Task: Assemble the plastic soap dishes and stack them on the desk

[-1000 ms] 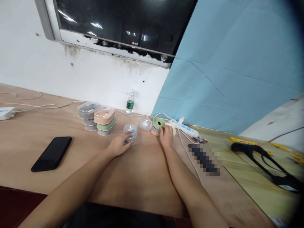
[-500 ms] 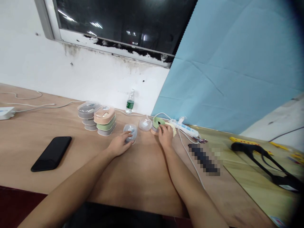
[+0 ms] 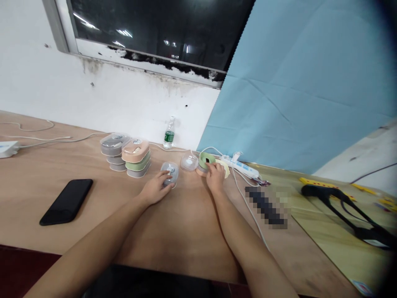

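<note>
The bench [image 3: 186,219] is being seen as bare wood, matt and smooth. A clear plastic case [image 3: 170,173] with a glossy lid is being touched by the left hand [image 3: 153,190]. A green plastic reel [image 3: 205,160], smooth and slightly shiny, is being touched by the right hand [image 3: 215,178]. A black phone [image 3: 66,201] is showing a glossy glass face. The blue sheet [image 3: 294,95] is looking matt and creased, like paper or thin cloth.

we seem to be in a makeshift workroom: a plywood bench [image 3: 186,219], a stained wall [image 3: 93,99], a power strip [image 3: 242,166], stacked plastic boxes [image 3: 127,155].
</note>
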Demonstrator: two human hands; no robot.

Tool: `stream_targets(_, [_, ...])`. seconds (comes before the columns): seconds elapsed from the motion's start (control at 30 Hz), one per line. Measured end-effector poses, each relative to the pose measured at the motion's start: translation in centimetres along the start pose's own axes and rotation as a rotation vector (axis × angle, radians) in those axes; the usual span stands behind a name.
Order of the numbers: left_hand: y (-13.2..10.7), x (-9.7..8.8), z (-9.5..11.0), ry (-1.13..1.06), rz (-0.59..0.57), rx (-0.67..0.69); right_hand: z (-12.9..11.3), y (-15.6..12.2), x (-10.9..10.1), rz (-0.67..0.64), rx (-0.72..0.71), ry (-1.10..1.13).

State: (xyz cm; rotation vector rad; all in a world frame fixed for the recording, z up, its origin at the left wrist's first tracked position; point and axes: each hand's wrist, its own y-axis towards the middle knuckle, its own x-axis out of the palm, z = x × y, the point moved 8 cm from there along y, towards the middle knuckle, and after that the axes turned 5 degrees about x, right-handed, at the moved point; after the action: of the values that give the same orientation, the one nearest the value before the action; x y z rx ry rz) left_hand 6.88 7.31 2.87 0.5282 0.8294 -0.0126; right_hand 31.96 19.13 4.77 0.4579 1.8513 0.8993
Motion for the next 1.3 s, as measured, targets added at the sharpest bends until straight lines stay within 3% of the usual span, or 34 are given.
stream_targets(0.47, [0.0, 0.3, -0.1, 0.006, -0.027, -0.02, 0.3, -0.1, 0.0, 0.023, -0.004, 0.033])
stream_targets(0.67, [-0.2, -0.8, -1.3, 0.1, 0.093, -0.155, 0.2, 0.0, -0.6, 0.077, 0.007, 0.091])
stream_targets(0.8, [-0.2, -0.3, -2.3, 0.175, 0.025, -0.245, -0.4, -0.1, -1.1, 0.108, 0.002, 0.14])
stream_targets(0.9, [-0.1, 0.2, -2.8, 0.222, -0.022, -0.278, -1.8, -0.4, -1.0, 0.085, -0.048, 0.172])
stream_targets(1.03, [0.1, -0.1, -3.0, 0.208, 0.007, -0.279, -5.2, -1.3, -0.3, -0.041, -0.184, 0.249])
stream_targets(1.17, [0.1, -1.0, -2.8, 0.147, 0.078, -0.258, -8.9, -2.7, 0.3, -0.208, -0.328, 0.319])
stream_targets(1.3, [0.0, -2.2, -1.8, 0.072, 0.208, -0.196, -11.3, -3.7, 0.0, -0.215, -0.429, 0.383])
